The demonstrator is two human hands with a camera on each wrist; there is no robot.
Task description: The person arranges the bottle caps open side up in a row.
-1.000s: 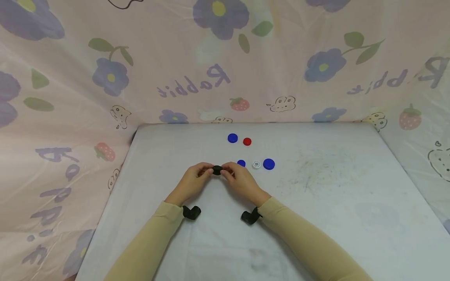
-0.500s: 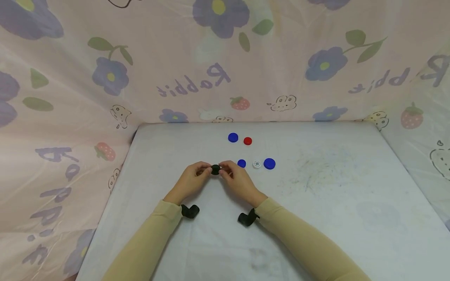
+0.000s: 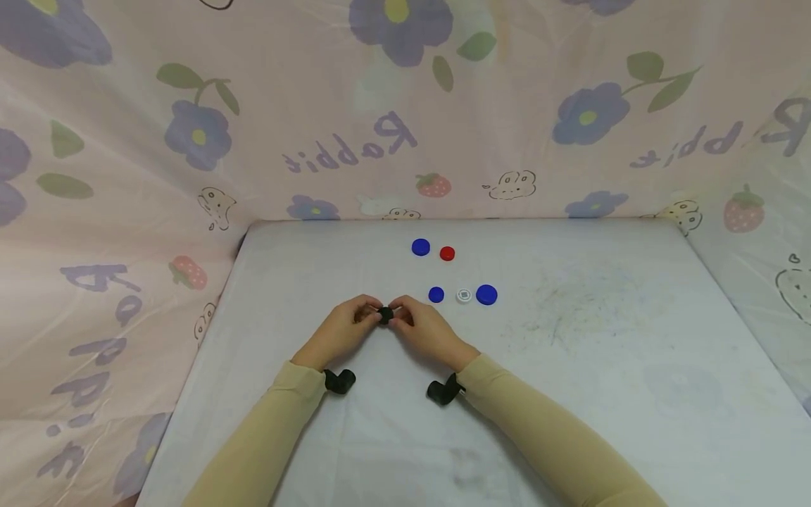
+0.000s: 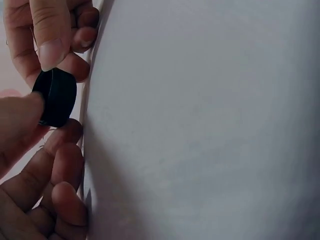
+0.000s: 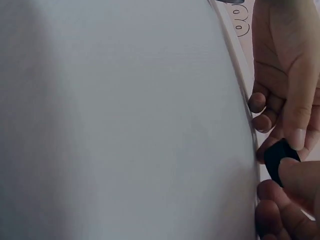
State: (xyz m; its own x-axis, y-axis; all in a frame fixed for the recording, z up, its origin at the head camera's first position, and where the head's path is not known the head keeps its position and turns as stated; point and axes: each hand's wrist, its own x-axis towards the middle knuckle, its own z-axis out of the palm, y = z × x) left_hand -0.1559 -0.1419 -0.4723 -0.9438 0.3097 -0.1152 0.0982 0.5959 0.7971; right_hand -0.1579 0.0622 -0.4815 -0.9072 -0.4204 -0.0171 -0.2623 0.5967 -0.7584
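Observation:
In the head view, a small black bottle cap (image 3: pixel 386 315) is held between both hands above the table. My left hand (image 3: pixel 342 327) pinches its left side with thumb and fingers; my right hand (image 3: pixel 429 327) pinches the right side. Seen in the left wrist view, the black cap (image 4: pixel 61 97) is tilted, its hollow side partly turned to the left. A thumb lies over its open face there, and the other hand's thumb touches its top rim. The right wrist view shows the cap (image 5: pixel 278 159) partly covered by a thumb.
Beyond my hands lie a small blue cap (image 3: pixel 436 295), a white cap (image 3: pixel 464 296) and a larger blue cap (image 3: pixel 486 295). Farther back are another blue cap (image 3: pixel 421 247) and a red cap (image 3: pixel 447 253). A flower-patterned sheet (image 3: pixel 355 105) walls the white table (image 3: pixel 570 422).
Both hands, with the black cap between them, have shifted slightly left and toward me. The cap has turned in the fingers, and the small blue cap shows fully now.

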